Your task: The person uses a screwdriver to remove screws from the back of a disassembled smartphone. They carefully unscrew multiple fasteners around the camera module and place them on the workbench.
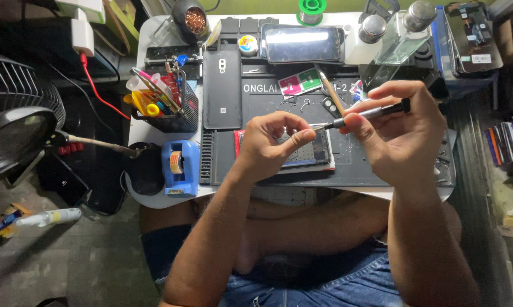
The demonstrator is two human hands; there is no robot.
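Grey metal showed inside the opened phone, which lay on the dark mat on the counter, and its black back cover already lay apart to the left, so the opening looked done while the work inside was not. The left hand rested on the phone with its thumb and finger pinched near the tip of the screwdriver, which the right hand gripped between curled fingers. I could not tell if a tiny screw sat in that pinch, and the left hand hid much of the phone.
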